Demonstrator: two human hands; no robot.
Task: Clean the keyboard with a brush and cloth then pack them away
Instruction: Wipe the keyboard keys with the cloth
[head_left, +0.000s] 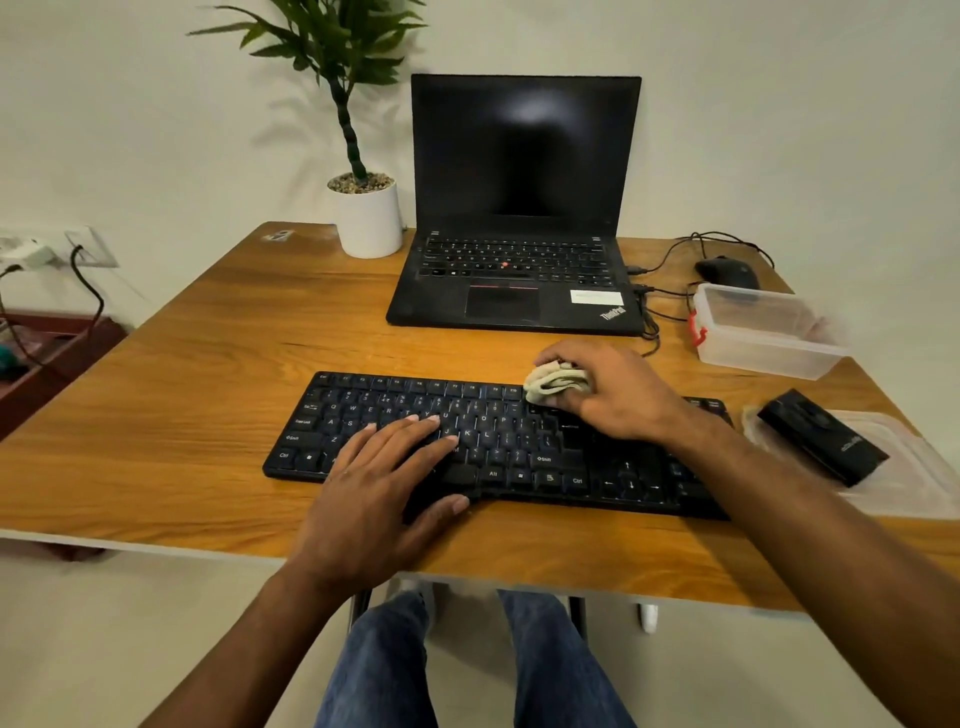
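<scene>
I see the left hand (387, 467) lying flat with straight fingers on the black keyboard (498, 447), and I think it is there to keep the keyboard from sliding. The right hand (613, 389) is curled around a bunched-up cloth (556, 382) and presses it on the top row of keys, so I think wiping is the step now. The black brush (823, 436) rests on a clear lid (914, 467) at the right, near the open plastic box (769, 332), ready for packing. The wooden surface (208, 364) also carries a laptop (519, 208), a mouse (727, 271) and a potted plant (363, 208), by a plain wall.
</scene>
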